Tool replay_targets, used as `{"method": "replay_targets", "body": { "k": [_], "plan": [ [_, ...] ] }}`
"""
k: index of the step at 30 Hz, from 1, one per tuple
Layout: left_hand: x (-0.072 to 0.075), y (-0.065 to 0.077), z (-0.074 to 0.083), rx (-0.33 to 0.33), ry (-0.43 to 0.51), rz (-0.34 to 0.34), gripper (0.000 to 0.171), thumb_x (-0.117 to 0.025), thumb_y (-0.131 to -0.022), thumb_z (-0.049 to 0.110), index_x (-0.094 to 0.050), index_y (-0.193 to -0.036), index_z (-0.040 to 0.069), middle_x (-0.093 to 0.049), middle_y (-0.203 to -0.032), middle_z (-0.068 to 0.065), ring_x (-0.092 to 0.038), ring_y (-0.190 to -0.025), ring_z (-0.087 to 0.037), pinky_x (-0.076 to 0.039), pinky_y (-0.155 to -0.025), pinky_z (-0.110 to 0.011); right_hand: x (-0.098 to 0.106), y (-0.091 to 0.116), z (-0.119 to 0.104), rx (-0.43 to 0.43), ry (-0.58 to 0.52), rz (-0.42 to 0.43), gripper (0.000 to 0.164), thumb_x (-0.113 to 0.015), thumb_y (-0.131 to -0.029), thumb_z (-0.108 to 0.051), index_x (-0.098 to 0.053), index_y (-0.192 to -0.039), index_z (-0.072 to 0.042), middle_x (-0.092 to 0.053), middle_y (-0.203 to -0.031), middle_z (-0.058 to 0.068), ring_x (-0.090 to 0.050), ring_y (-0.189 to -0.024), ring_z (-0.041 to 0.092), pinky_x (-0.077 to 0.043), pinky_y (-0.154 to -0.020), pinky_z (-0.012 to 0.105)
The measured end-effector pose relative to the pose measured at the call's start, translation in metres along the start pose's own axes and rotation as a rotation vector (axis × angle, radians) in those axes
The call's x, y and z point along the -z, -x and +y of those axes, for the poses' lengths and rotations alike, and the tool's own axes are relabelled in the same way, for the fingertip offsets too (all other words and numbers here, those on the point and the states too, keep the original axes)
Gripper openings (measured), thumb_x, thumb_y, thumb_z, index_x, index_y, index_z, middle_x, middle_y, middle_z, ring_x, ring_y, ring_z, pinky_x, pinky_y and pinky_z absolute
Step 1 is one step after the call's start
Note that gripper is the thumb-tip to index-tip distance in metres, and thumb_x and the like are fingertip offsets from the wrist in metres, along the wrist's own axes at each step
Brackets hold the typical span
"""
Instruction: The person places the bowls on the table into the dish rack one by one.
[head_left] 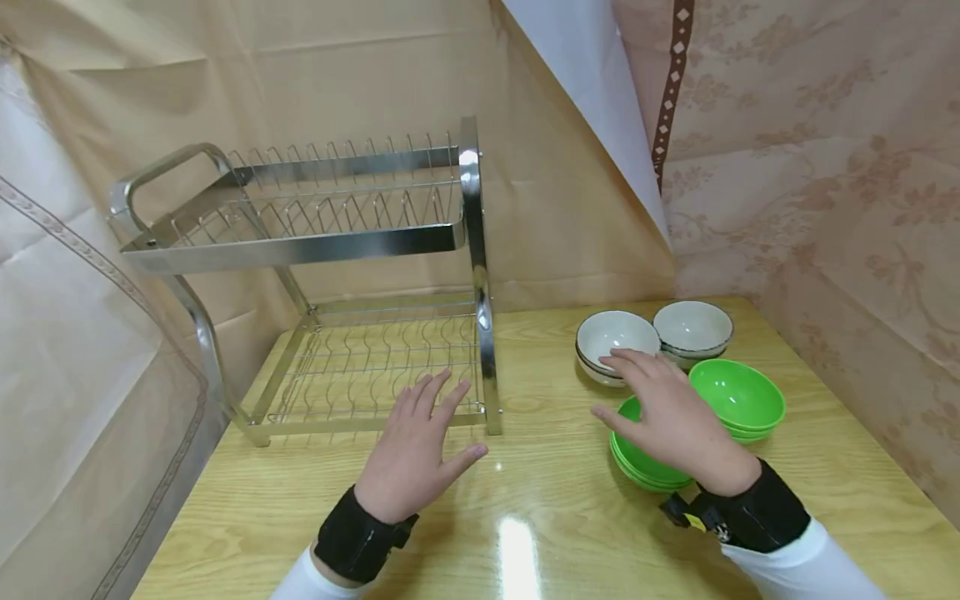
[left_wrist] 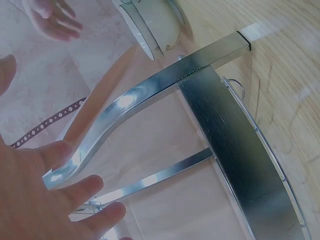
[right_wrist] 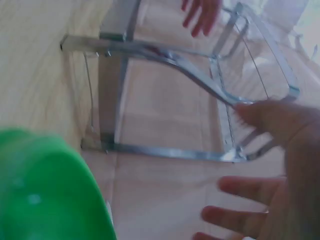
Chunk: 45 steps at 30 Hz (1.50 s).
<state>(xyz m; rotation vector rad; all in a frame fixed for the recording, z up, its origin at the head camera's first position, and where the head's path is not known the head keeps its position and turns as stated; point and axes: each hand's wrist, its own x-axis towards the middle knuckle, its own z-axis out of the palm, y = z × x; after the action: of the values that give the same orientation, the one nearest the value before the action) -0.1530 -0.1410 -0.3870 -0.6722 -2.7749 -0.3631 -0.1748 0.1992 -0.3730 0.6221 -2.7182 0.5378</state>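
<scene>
Both our hands hover with fingers spread, empty: left hand [head_left: 416, 446] before the rack [head_left: 360, 367], right hand [head_left: 667, 417] over the green bowls [head_left: 645, 462], beside the white bowls [head_left: 611, 337].

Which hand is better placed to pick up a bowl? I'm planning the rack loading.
Probably the right hand: it hovers open over the green bowls and white bowls. The left hand is by the rack.

Green bowls [head_left: 737, 395], white bowls [head_left: 617, 336], silver rack [head_left: 300, 242], yellow-wood table [head_left: 540, 517].
</scene>
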Motion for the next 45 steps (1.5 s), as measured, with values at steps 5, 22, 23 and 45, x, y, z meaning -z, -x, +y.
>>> {"method": "replay_targets", "body": {
  "k": [5, 22, 23, 45],
  "plan": [
    [0.002, 0.001, 0.0, 0.001, 0.013, 0.004, 0.08, -0.059, -0.091, 0.062, -0.034, -0.155, 0.022, -0.028, -0.16, -0.01, -0.028, -0.144, -0.036, -0.019, -0.118, -0.057, 0.012, 0.0, 0.014, -0.082, -0.018, -0.007, 0.047, -0.066, -0.095, -0.034, -0.058, -0.132, -0.006, -0.057, -0.135, 0.017, -0.05, -0.126, 0.039, -0.043, -0.1, 0.056],
    [0.002, 0.003, 0.003, -0.007, -0.014, -0.003, 0.082, -0.05, -0.091, 0.071, -0.034, -0.155, 0.023, -0.028, -0.16, -0.009, -0.027, -0.145, -0.035, -0.021, -0.118, -0.054, 0.017, 0.003, 0.054, -0.131, 0.064, -0.316, 0.014, -0.069, -0.092, -0.017, -0.067, -0.102, -0.009, -0.065, -0.091, -0.001, -0.056, -0.078, 0.015, -0.046, -0.065, 0.034],
    [0.002, 0.003, 0.003, -0.007, -0.014, -0.002, 0.081, -0.05, -0.091, 0.071, -0.034, -0.155, 0.023, -0.029, -0.16, -0.009, -0.027, -0.145, -0.035, -0.021, -0.118, -0.054, 0.017, 0.003, 0.056, -0.129, 0.059, -0.323, 0.012, -0.069, -0.092, -0.015, -0.067, -0.102, -0.009, -0.065, -0.091, -0.001, -0.056, -0.078, 0.014, -0.046, -0.065, 0.034],
    [0.0, 0.002, 0.0, 0.059, 0.028, 0.002, 0.076, -0.049, -0.095, 0.064, -0.032, -0.156, 0.021, -0.027, -0.16, -0.012, -0.027, -0.145, -0.033, -0.025, -0.117, -0.052, 0.027, 0.005, 0.06, -0.168, -0.044, -0.213, 0.019, -0.057, -0.097, -0.006, -0.066, -0.113, -0.003, -0.067, -0.112, 0.015, -0.061, -0.089, 0.022, -0.05, -0.071, 0.038]
  ]
}}
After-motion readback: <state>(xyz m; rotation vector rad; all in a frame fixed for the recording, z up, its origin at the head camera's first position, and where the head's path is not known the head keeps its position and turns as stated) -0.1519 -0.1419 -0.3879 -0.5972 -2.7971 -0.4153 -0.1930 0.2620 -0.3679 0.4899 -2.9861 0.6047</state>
